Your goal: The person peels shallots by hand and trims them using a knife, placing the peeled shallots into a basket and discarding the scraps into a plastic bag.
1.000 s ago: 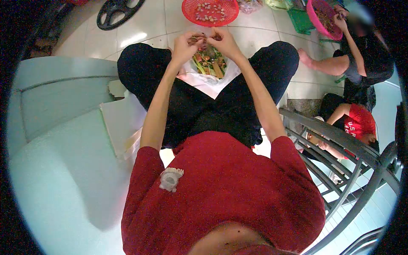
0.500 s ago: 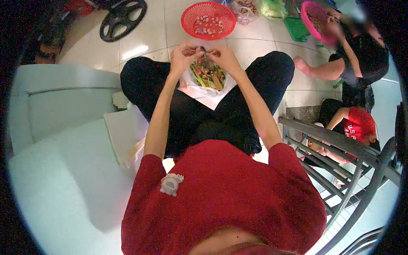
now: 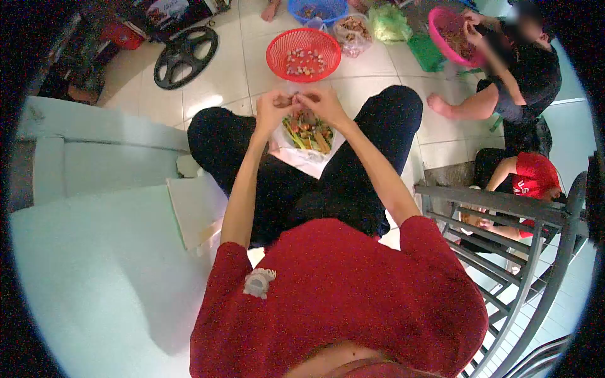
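Note:
Above an open white bag, my left hand and my right hand meet with fingertips pinched together. Whatever is between them is too small to make out; it may be a small pinkish piece. Inside the bag lies a mix of green and yellow stalks and reddish-brown scraps, partly covered by my hands. Just beyond my hands sits a red plastic basket with several small pale, pinkish pieces like shallots or garlic cloves spread over its bottom.
Behind the basket are a blue basket, a bag of brown pieces and a green bag. A black wheel lies at left. A person with a pink basket and another in a red shirt sit right, near a metal rail.
My view has tilted up, showing the blue basket and a foot behind it. My hands have drawn closer together, and the dark item seen between them before no longer shows.

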`<state>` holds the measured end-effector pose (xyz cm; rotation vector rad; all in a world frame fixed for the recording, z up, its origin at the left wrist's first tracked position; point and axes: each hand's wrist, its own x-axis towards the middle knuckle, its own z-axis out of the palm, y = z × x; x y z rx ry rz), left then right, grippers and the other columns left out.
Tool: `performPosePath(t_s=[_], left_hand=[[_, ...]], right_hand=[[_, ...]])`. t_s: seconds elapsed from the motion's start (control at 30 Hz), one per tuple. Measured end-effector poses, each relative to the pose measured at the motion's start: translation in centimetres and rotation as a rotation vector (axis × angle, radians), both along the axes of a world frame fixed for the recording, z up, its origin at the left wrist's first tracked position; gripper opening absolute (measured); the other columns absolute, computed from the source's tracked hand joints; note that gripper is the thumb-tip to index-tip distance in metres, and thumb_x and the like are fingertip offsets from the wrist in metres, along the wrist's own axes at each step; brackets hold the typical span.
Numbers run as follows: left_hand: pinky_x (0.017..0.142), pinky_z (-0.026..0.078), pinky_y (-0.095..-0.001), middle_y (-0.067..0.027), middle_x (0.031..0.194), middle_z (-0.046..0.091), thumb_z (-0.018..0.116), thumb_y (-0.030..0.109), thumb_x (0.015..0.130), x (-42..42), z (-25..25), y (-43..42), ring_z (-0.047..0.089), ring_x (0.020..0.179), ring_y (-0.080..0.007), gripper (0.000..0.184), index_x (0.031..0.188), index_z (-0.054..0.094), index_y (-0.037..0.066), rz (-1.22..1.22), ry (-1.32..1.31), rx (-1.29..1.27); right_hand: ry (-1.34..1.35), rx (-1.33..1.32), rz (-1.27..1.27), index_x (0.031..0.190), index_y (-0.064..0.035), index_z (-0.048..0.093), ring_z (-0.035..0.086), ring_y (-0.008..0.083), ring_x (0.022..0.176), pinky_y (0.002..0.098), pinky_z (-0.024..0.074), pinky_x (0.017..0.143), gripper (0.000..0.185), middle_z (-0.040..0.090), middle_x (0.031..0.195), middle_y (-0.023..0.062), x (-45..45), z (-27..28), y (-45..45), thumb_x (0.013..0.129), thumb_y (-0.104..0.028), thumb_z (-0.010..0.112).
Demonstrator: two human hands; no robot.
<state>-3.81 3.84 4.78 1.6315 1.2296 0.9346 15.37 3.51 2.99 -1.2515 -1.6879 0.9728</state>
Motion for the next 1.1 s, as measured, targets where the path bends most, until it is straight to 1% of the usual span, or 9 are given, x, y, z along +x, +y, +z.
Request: performPosePath(t_s=[0.03, 0.13, 0.17, 0.2, 0.23, 0.3, 0.53, 0.73, 1.1], left_hand=[[0.071, 0.055, -0.0283, -0.0058, 0.084, 0.073, 0.083, 0.009, 0.076, -0.1, -1.1, 0.6, 0.068, 0.077, -0.0114, 0.022, 0.093, 0.070, 0.001, -0.015, -0.047, 0.014], [0.074, 0.054, -0.0305, -0.0051, 0.085, 0.072, 0.080, 0.021, 0.081, -0.1, 0.8, 0.3, 0.064, 0.079, -0.0108, 0.025, 0.089, 0.069, 0.001, -0.010, 0.086, -0.013], [0.064, 0.051, -0.0311, -0.0038, 0.072, 0.069, 0.080, 0.026, 0.080, 0.2, -2.9, 1.6, 0.062, 0.068, -0.0086, 0.027, 0.084, 0.071, 0.001, 0.039, -0.107, -0.007], [0.064, 0.051, -0.0311, -0.0046, 0.071, 0.069, 0.079, 0.027, 0.081, 0.0, -2.7, 1.7, 0.062, 0.067, -0.0087, 0.027, 0.084, 0.072, 0.001, 0.017, -0.096, 0.034], [0.065, 0.052, -0.0299, -0.0043, 0.072, 0.070, 0.078, 0.025, 0.082, 0.0, -2.2, 1.6, 0.064, 0.069, -0.0091, 0.026, 0.083, 0.071, 0.000, 0.016, -0.038, 0.009], [0.070, 0.055, -0.0294, -0.0049, 0.076, 0.071, 0.076, 0.019, 0.085, 0.2, -1.1, 1.1, 0.068, 0.075, -0.0110, 0.022, 0.087, 0.070, -0.001, -0.013, -0.064, -0.009], [0.078, 0.056, -0.0271, -0.0089, 0.096, 0.071, 0.069, 0.007, 0.091, 0.2, -3.2, 1.2, 0.069, 0.087, -0.0142, 0.025, 0.112, 0.062, -0.002, -0.070, -0.380, -0.116], [0.075, 0.056, -0.0271, -0.0097, 0.100, 0.070, 0.066, 0.009, 0.094, 0.1, -3.4, 1.2, 0.070, 0.083, -0.0145, 0.026, 0.115, 0.061, -0.003, -0.087, -0.313, -0.035], [0.066, 0.054, -0.0307, -0.0119, 0.099, 0.070, 0.053, 0.018, 0.102, -0.4, -6.7, 2.4, 0.069, 0.072, -0.0176, 0.026, 0.116, 0.062, -0.002, 0.011, -0.217, 0.009]], right_hand=[[-0.113, -0.020, 0.016, 0.104, -0.0029, 0.071, 0.068, 0.0205, 0.074, 0.0345, 0.0531, 0.070, 0.030, 0.071, 0.084, 0.0129, 0.2, -0.2, 0.2, 0.092, -0.030, 0.064], [-0.055, 0.127, 0.000, 0.094, -0.0015, 0.070, 0.063, 0.0204, 0.067, 0.0371, 0.0508, 0.066, 0.027, 0.067, 0.076, 0.0135, 0.2, -0.7, 0.9, 0.092, -0.027, 0.062], [-0.077, 0.120, -0.012, 0.091, -0.0012, 0.070, 0.062, 0.0203, 0.065, 0.0378, 0.0501, 0.064, 0.027, 0.066, 0.074, 0.0138, 0.1, -0.5, 1.1, 0.092, -0.027, 0.062], [0.005, 0.097, -0.020, 0.091, -0.0003, 0.069, 0.061, 0.0192, 0.064, 0.0370, 0.0489, 0.062, 0.025, 0.066, 0.073, 0.0144, 0.0, -0.9, 1.0, 0.092, -0.024, 0.061], [-0.016, 0.178, 0.021, 0.093, 0.0014, 0.068, 0.061, 0.0185, 0.063, 0.0349, 0.0498, 0.062, 0.024, 0.067, 0.076, 0.0146, 0.4, -1.5, 1.4, 0.091, -0.022, 0.062], [0.016, -0.079, 0.003, 0.104, 0.0014, 0.068, 0.068, 0.0173, 0.080, 0.0338, 0.0535, 0.075, 0.027, 0.071, 0.089, 0.0123, 0.2, 1.6, -0.1, 0.096, -0.023, 0.061], [-0.085, 0.045, -0.111, 0.103, 0.0042, 0.068, 0.071, 0.0228, 0.077, 0.0345, 0.0549, 0.071, 0.027, 0.072, 0.084, 0.0160, -0.1, 1.1, -0.2, 0.095, -0.021, 0.062], [-0.170, 0.092, -0.112, 0.103, 0.0064, 0.065, 0.070, 0.0206, 0.069, 0.0334, 0.0547, 0.066, 0.027, 0.071, 0.079, 0.0152, -0.2, -2.7, 0.7, 0.096, -0.019, 0.059], [-0.043, -0.048, -0.041, 0.099, 0.0034, 0.063, 0.066, 0.0225, 0.064, 0.0355, 0.0514, 0.063, 0.026, 0.067, 0.074, 0.0149, -0.9, -0.7, -0.3, 0.096, -0.022, 0.059]])
